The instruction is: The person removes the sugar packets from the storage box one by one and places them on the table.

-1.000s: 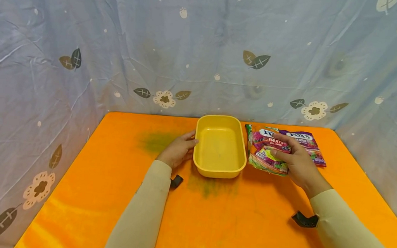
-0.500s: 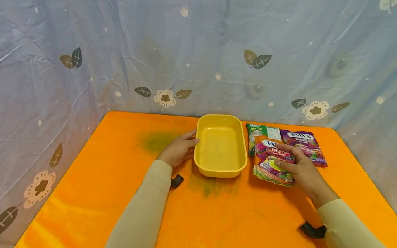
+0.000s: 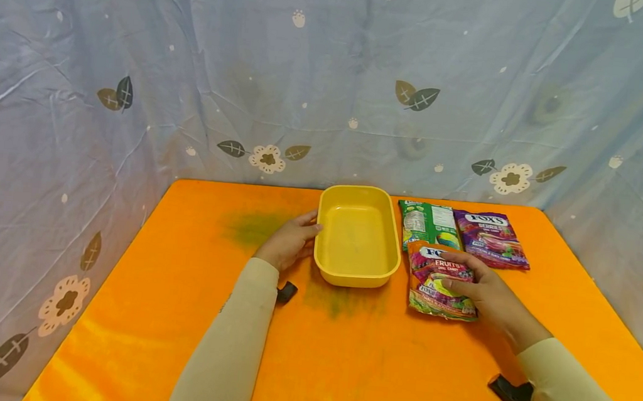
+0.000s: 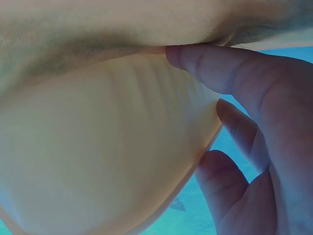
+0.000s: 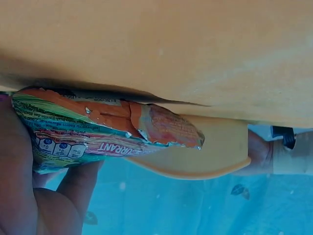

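My right hand [image 3: 495, 297] pinches a pink and orange bag of Fox's Fruits oval candy [image 3: 439, 291] by its right side. In the right wrist view the candy bag [image 5: 93, 127] lies close along the tabletop; whether it fully rests there I cannot tell. To its left stands a yellow plastic basin [image 3: 354, 278], with nothing inside. The fingertips of my left hand [image 3: 288, 242] touch the basin's left outer wall, fingers slightly spread, as the left wrist view also shows. Just behind the held bag lie a green candy bag [image 3: 424, 221] and a purple Fox's Berries bag [image 3: 490, 239].
An orange cloth [image 3: 343, 359] covers the table and bears greenish stains near the basin. Patterned grey-blue curtains [image 3: 330, 88] enclose the back and both sides. Dark straps [image 3: 510, 390] hang at both wrists.
My right hand has drawn the Fruits candy bag towards me and lowered it, uncovering the green bag behind. The left hand and the basin stay in place.
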A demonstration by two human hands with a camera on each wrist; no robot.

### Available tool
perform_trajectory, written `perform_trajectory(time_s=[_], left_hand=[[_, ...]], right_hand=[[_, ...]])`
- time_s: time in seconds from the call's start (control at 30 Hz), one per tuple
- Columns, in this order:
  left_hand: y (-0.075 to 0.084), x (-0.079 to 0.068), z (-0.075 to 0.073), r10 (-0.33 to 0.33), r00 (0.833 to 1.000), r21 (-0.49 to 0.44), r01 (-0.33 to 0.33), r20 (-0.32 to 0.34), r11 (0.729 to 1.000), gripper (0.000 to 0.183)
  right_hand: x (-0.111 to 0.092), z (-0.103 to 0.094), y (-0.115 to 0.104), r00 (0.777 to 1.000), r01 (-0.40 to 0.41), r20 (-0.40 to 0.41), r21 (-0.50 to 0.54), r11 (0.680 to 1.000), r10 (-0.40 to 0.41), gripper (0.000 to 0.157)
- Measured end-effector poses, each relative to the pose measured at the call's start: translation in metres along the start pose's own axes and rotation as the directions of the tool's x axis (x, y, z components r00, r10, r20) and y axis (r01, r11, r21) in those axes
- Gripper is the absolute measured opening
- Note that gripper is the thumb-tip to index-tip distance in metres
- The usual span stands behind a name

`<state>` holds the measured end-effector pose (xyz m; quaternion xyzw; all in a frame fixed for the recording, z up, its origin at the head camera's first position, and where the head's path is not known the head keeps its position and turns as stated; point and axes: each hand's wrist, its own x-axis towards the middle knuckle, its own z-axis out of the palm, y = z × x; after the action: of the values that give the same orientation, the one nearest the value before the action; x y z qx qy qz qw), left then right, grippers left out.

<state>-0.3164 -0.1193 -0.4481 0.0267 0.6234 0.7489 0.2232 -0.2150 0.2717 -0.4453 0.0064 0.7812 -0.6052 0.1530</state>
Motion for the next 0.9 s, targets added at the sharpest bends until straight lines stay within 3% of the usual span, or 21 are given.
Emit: perform_trajectory(time_s=[0.33,0.6,0.9], left_hand=[[0.0,-0.001,0.0,0.006,1.0,-0.004,-0.006,0.001,1.0,0.051],[-0.001,0.001,0.001,0.005,1.0,-0.009,-0.004,0.007,1.0,0.052],[0.0,-0.001,0.001,0.006,1.0,-0.014,-0.006,0.001,1.0,0.052]], right_hand=[[-0.003,0.005,0.0,1.0,-0.009,0.008,0.008,1.0,0.009,0.064],[-0.003,0.005,-0.003,0.998,-0.055,0.008,-0.138,0.989,0.056,0.065],[-0.007,0.01,-0.012,0.997,-0.068,0.01,-0.203,0.977,0.071,0.071]])
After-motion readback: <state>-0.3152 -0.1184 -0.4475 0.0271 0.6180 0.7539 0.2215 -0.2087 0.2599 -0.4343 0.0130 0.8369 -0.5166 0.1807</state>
